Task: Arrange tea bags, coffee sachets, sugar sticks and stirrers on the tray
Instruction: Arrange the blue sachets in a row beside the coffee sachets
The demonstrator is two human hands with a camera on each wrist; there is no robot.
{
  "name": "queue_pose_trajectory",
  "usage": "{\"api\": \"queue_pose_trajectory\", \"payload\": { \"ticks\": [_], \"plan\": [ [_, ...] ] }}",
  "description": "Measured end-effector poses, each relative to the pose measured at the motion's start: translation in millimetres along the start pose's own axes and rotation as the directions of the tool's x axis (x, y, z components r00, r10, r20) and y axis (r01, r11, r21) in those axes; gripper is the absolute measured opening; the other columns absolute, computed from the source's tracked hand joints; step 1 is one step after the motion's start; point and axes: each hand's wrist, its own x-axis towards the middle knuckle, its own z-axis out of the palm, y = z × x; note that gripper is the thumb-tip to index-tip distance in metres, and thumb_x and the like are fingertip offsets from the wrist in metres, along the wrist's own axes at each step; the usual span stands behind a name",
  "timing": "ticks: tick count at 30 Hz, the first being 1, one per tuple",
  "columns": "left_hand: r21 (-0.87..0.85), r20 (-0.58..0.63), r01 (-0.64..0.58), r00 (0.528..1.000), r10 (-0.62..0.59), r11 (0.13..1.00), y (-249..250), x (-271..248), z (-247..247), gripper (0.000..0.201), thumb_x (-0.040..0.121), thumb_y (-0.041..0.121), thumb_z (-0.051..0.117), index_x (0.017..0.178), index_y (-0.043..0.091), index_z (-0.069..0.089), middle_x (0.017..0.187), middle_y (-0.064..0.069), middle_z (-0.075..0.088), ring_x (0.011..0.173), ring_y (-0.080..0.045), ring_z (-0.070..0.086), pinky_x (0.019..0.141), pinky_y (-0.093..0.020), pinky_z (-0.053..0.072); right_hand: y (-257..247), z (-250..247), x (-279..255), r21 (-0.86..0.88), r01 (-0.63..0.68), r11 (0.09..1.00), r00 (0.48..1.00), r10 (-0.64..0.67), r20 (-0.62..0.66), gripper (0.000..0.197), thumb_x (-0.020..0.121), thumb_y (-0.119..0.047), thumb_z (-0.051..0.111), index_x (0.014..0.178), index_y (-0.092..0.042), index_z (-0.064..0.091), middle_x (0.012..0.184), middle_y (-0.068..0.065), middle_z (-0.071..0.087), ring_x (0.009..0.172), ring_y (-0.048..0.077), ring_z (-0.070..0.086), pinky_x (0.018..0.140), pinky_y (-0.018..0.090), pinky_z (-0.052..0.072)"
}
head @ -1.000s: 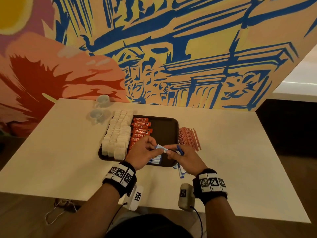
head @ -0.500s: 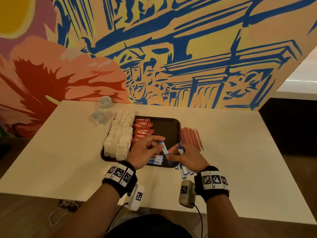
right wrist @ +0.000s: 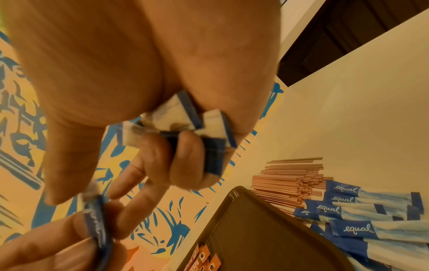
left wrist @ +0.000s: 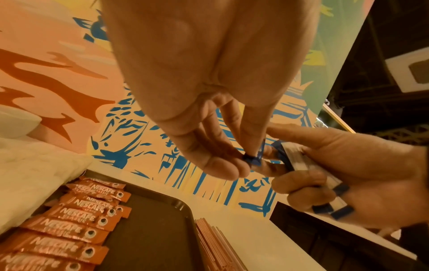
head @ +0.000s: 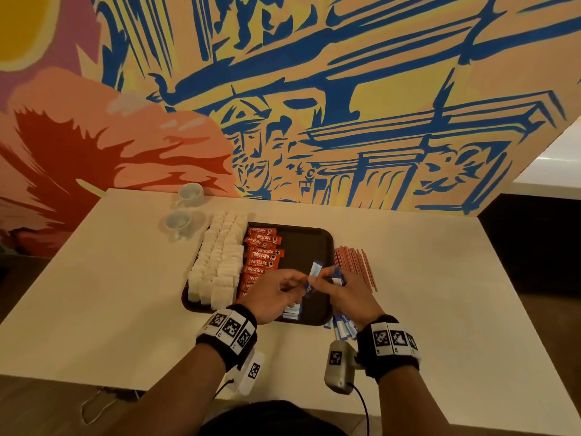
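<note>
A dark tray [head: 309,243] holds rows of white tea bags [head: 220,256], orange coffee sachets [head: 262,253] and a few blue-and-white sugar sticks [head: 292,311] at its near edge. Above the tray's near right corner, my left hand [head: 297,283] pinches the lower end of one sugar stick [head: 314,271]. My right hand [head: 320,278] grips a bundle of sugar sticks [right wrist: 185,121] in its curled fingers, and its thumb and forefinger meet the left hand at that same stick [left wrist: 254,159]. Thin copper-coloured stirrers [head: 355,262] lie on the table right of the tray.
More sugar sticks [right wrist: 359,210] lie in a loose pile on the table by the tray's near right corner. Two small cups [head: 190,193] [head: 177,221] stand left of the tray's far end. A painted wall rises behind the pale table [head: 440,294].
The stick between my hands lay flat a second ago; now it stands tilted up and away. Both hands have stayed over the tray's near right corner.
</note>
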Motion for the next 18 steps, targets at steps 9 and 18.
{"api": "queue_pose_trajectory", "payload": {
  "ticks": [9,18],
  "plan": [
    [0.333,0.027,-0.049,0.999,0.042,0.942,-5,32,-24,0.035,0.094,0.022,0.067,0.126,0.032,0.060,0.102,0.012,0.065,0.090,0.000,0.060,0.078,-0.017,0.052,8,3,27,-0.040,-0.122,0.992,0.983,0.115,-0.141,0.019,0.091,-0.026,0.073,0.095,-0.008,0.075,0.080,0.016,0.072,0.055,0.017,0.046,0.048,0.023,0.036],
    [0.621,0.085,-0.169,0.985,0.149,0.765,-20,53,-34,0.024,0.094,0.037,0.065,0.118,0.032,0.063,0.110,0.012,0.063,0.093,-0.006,0.057,0.085,-0.032,0.053,15,4,42,-0.009,-0.205,0.979,0.968,0.201,-0.147,0.033,0.094,-0.041,0.067,0.099,-0.009,0.076,0.088,0.007,0.077,0.043,0.001,0.048,0.044,0.013,0.036]
  ]
}}
